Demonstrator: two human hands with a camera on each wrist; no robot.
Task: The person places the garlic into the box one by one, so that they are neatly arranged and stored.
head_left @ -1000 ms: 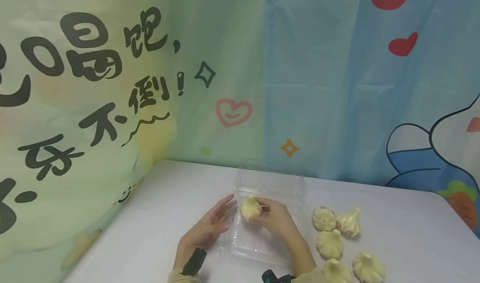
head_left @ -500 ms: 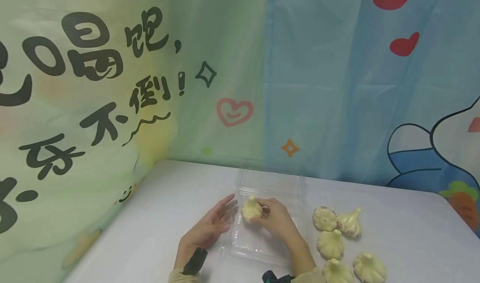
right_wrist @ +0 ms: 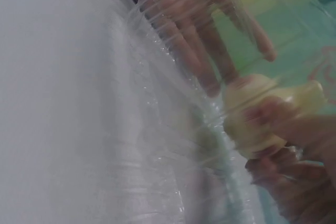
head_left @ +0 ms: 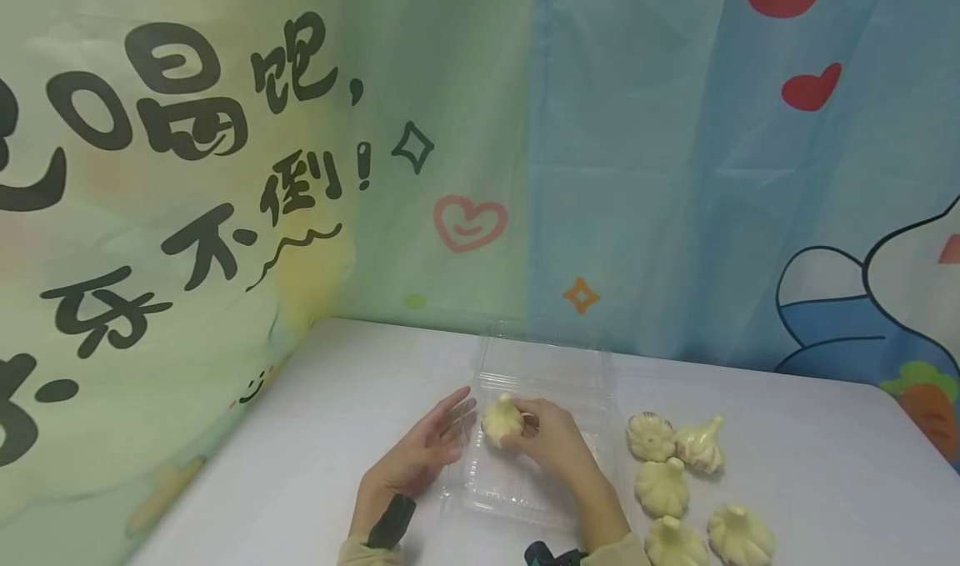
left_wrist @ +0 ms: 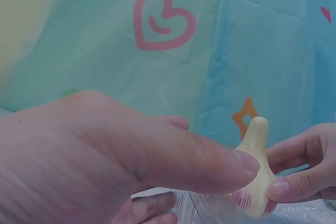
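My right hand (head_left: 558, 441) pinches a pale garlic bulb (head_left: 501, 422) between thumb and fingers, its stem pointing up. The bulb is over the left part of a clear plastic clamshell box (head_left: 510, 499), whose lid (head_left: 543, 358) lies folded back; whether the bulb touches the box floor I cannot tell. Beside the box's left wall is my left hand (head_left: 423, 449), fingers extended and holding nothing. Through the clear wall, the right wrist view shows the left hand's fingers (right_wrist: 202, 51) and the bulb (right_wrist: 241, 98). Purplish streaks mark the bulb (left_wrist: 257, 182) low down in the left wrist view.
Several more garlic bulbs (head_left: 662, 488) lie on the white table (head_left: 315, 433) to the right of the box. One bulb (head_left: 700, 445) is on its side. Printed cloth (head_left: 622, 174) hangs behind the table and along its left side.
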